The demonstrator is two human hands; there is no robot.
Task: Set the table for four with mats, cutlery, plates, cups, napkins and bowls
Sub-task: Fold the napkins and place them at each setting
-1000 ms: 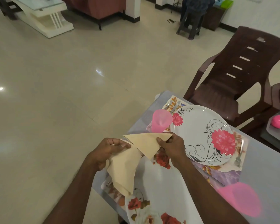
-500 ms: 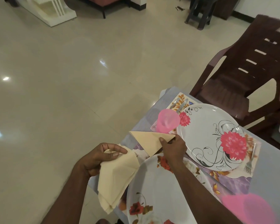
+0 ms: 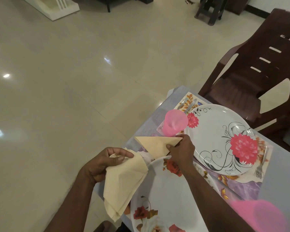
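Observation:
My right hand (image 3: 181,150) pinches a cream napkin folded into a triangle (image 3: 155,143), holding it low over the table between the pink cup (image 3: 174,122) and the near rose-patterned plate (image 3: 166,195). My left hand (image 3: 105,162) grips a bunch of folded cream napkins (image 3: 124,183) hanging over the table's left edge. Beyond lies a white plate with pink flowers (image 3: 214,136) on a floral mat (image 3: 261,164), with a fork (image 3: 260,166) to its right and cutlery (image 3: 187,103) at the mat's far corner.
A brown plastic chair (image 3: 261,69) stands beyond the table's far side. A blurred pink cup (image 3: 259,215) sits at the lower right. Pale tiled floor (image 3: 74,81) lies to the left, with a dark stool (image 3: 209,9) far back.
My right hand has carried the triangular napkin away from the left hand's bunch, forward and down toward the table beside the pink cup. The view has tilted downward.

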